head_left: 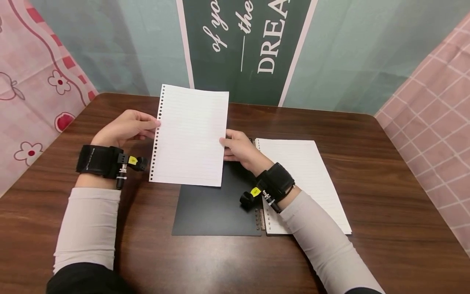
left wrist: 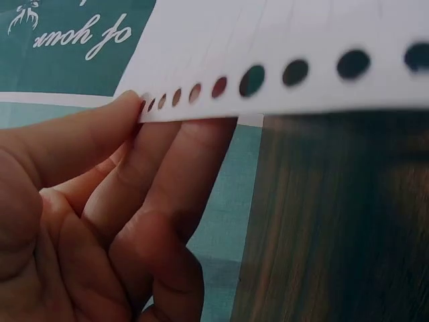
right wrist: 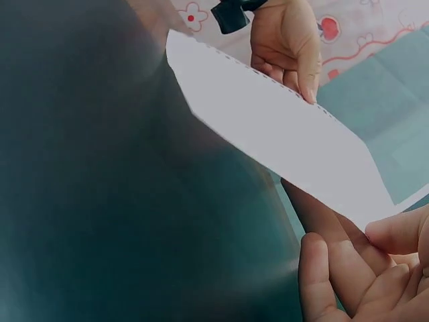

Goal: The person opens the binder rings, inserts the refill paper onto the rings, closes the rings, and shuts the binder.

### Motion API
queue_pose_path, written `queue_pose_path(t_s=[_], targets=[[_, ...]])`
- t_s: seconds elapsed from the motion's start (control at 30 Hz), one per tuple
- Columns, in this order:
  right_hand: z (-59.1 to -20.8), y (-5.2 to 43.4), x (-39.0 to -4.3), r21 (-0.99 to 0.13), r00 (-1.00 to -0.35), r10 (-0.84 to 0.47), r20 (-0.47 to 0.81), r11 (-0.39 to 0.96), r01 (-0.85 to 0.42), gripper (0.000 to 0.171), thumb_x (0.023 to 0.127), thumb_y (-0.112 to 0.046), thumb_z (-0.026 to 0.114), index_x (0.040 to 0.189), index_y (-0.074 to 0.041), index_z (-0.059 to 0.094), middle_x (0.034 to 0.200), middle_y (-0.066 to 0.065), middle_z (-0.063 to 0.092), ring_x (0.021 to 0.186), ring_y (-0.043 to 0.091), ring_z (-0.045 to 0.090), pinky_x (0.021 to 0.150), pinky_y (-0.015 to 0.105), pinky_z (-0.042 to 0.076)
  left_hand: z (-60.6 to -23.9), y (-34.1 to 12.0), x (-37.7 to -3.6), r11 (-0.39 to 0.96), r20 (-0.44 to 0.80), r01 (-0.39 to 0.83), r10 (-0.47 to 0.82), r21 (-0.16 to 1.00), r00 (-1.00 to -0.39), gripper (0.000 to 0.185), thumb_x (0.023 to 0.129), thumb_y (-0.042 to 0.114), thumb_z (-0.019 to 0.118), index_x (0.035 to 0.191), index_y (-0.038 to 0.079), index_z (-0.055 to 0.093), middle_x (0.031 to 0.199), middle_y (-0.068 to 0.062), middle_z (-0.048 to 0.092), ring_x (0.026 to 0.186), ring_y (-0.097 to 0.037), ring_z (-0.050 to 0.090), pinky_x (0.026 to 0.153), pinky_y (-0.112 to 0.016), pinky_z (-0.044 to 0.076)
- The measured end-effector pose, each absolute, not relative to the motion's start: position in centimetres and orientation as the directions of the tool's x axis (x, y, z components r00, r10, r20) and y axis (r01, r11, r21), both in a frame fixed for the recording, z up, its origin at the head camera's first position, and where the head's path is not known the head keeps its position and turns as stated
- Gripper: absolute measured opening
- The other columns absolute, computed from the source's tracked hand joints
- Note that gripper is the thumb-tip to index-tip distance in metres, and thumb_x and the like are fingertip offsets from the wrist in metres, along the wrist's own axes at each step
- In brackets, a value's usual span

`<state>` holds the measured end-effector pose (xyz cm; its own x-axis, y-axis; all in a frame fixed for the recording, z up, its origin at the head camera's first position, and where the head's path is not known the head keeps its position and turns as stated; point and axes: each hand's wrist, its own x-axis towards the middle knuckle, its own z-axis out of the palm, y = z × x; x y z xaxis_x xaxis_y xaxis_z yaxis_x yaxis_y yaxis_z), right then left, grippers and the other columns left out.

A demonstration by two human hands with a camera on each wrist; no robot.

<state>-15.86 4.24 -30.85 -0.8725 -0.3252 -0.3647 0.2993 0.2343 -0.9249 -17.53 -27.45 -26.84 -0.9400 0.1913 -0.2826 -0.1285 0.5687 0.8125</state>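
A white lined sheet of paper [head_left: 191, 136] with a row of punched holes along its left edge is held up above the table. My left hand [head_left: 128, 126] pinches that holed edge between thumb and fingers; the left wrist view shows the thumb [left wrist: 80, 141] on top and fingers beneath. On the opposite edge, my right hand [head_left: 240, 149] pinches the sheet, thumb over it, fingers under. Below and to the right lies an opened loose-leaf binder, its dark cover [head_left: 216, 212] partly hidden by the sheet. A stack of holed paper [head_left: 304, 175] lies on its right side, partly under my right forearm.
The binder's rings [head_left: 260, 219] run between cover and stack. Everything lies on a brown wooden table [head_left: 378, 171]. A green-blue cloth with lettering [head_left: 271, 36] hangs behind the far edge, and pink patterned cloths [head_left: 440, 98] stand at both sides.
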Motion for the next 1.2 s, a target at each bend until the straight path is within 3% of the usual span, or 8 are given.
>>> queue_pose_path(t_s=[0.27, 0.5, 0.9, 1.2], targets=[[-30.4, 5.9, -15.6, -0.927, -0.875, -0.330, -0.353, 0.250, 0.280, 0.034, 0.106, -0.018, 0.046, 0.139, -0.012, 0.052, 0.122, 0.018, 0.068, 0.099, 0.020, 0.072, 0.093, 0.040, 0.054, -26.7, -26.5, -17.8, 0.615, -0.300, -0.102, 0.227, 0.782, -0.927, 0.044, 0.099, 0.033, 0.060, 0.127, 0.000, 0.064, 0.087, 0.011, 0.073, 0.081, -0.008, 0.071, 0.067, -0.028, 0.051], [-29.8, 7.0, -15.0, -0.929, -0.869, -0.352, -0.348, 0.255, 0.268, 0.035, 0.106, -0.018, 0.045, 0.140, -0.011, 0.051, 0.123, 0.016, 0.067, 0.100, 0.019, 0.071, 0.094, 0.039, 0.054, -26.3, -25.8, -17.5, 0.623, -0.306, -0.089, 0.251, 0.777, -0.918, 0.041, 0.098, 0.034, 0.062, 0.123, 0.001, 0.067, 0.084, 0.007, 0.075, 0.081, -0.010, 0.073, 0.068, -0.028, 0.051], [-29.2, 8.9, -14.5, -0.943, -0.881, -0.367, -0.297, 0.255, 0.212, 0.035, 0.106, -0.016, 0.043, 0.140, -0.008, 0.050, 0.115, 0.015, 0.070, 0.086, 0.010, 0.072, 0.076, 0.029, 0.055, -25.8, -24.7, -16.8, 0.649, -0.298, -0.019, 0.323, 0.761, -0.898, 0.040, 0.098, 0.034, 0.062, 0.121, 0.001, 0.069, 0.086, -0.002, 0.078, 0.084, -0.013, 0.074, 0.065, -0.029, 0.048], [-29.2, 10.2, -14.3, -0.941, -0.889, -0.352, -0.292, 0.272, 0.201, 0.034, 0.106, -0.015, 0.044, 0.138, -0.007, 0.051, 0.108, 0.010, 0.073, 0.083, 0.009, 0.073, 0.075, 0.029, 0.057, -25.8, -23.4, -16.7, 0.633, -0.309, -0.007, 0.368, 0.774, -0.877, 0.034, 0.097, 0.031, 0.064, 0.115, 0.003, 0.072, 0.083, -0.004, 0.078, 0.082, -0.014, 0.075, 0.060, -0.027, 0.043]])
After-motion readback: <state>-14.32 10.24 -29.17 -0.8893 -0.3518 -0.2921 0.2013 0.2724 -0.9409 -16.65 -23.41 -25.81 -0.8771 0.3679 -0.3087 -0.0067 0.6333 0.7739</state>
